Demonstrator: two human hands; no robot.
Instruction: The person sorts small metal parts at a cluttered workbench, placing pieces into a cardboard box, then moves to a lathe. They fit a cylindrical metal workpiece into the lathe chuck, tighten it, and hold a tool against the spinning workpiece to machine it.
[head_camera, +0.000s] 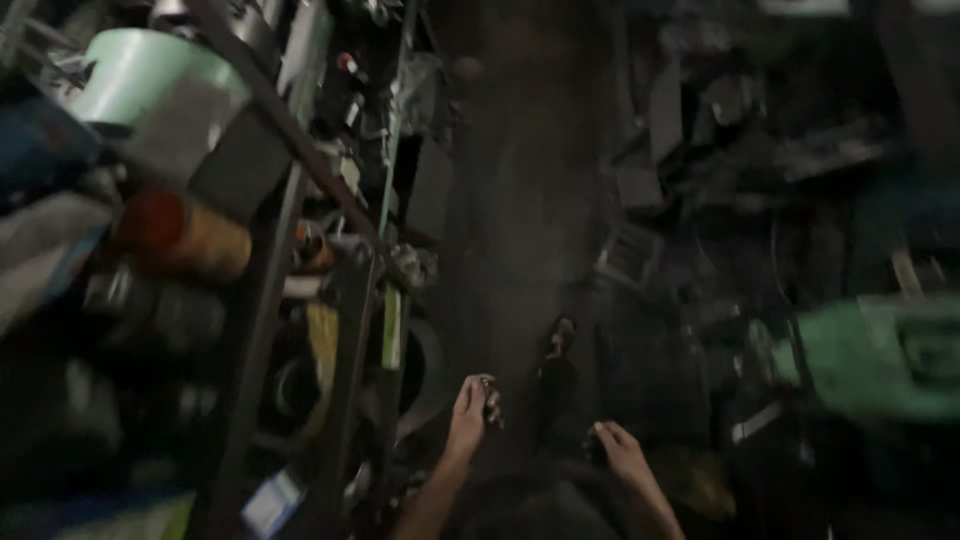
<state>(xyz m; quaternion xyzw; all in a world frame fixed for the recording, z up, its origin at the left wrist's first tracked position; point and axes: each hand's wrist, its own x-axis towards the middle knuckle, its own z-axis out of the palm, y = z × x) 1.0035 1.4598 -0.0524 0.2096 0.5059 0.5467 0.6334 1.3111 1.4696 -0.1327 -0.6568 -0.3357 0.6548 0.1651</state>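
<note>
Small dark object (488, 392), blurred, was pinched in left hand (470, 412); right hand (622, 450), beside it, curled around something indistinct.

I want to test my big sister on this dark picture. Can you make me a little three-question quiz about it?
1. True or false: the left hand hangs beside the metal rack.
2. What colour is the tub at the top of the rack? A) pale green B) red C) yellow
3. Which hand is nearer the green machine?

Key:
1. True.
2. A.
3. The right hand. Whether either hand's grip holds something small is too blurred to tell.
</note>
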